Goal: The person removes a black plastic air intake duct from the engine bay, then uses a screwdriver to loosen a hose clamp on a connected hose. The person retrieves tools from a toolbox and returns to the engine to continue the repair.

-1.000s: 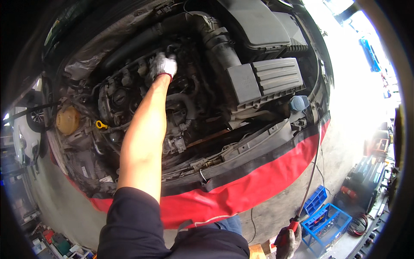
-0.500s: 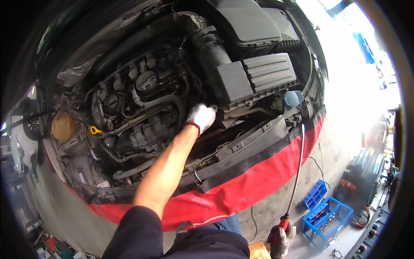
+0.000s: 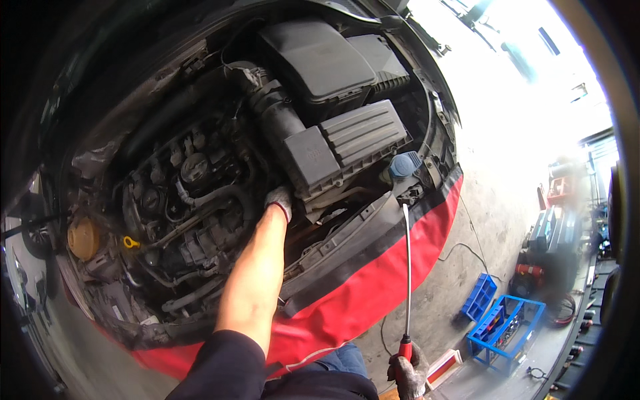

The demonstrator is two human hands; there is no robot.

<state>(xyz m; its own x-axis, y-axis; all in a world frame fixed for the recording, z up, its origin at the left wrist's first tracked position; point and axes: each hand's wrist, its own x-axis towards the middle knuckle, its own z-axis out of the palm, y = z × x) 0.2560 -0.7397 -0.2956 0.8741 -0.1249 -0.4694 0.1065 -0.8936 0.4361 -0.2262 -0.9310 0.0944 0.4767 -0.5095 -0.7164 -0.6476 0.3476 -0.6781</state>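
My left hand (image 3: 278, 203), in a light knit glove, reaches down into the engine bay (image 3: 207, 220), between the engine (image 3: 167, 200) and a black ribbed box (image 3: 362, 132) with a hose (image 3: 280, 110) attached. Its fingers are hidden. Near the lower edge, my right hand (image 3: 409, 373), in a dirty glove, is wrapped round the red handle of a long thin metal tool (image 3: 407, 280), whose shaft points up toward the car's front edge. A yellow dipstick loop (image 3: 131, 243) and a reservoir with a blue cap (image 3: 403, 164) are in the bay.
A red fender cover (image 3: 353, 287) drapes over the front edge. On the right are blue crates (image 3: 503, 330), cables and equipment (image 3: 547, 233) on the concrete floor (image 3: 480, 233). A white car (image 3: 27, 253) stands at the left.
My left hand has moved off the top of the engine toward the front and sunk deeper beside the black box. The view has shifted; my right hand still grips the tool.
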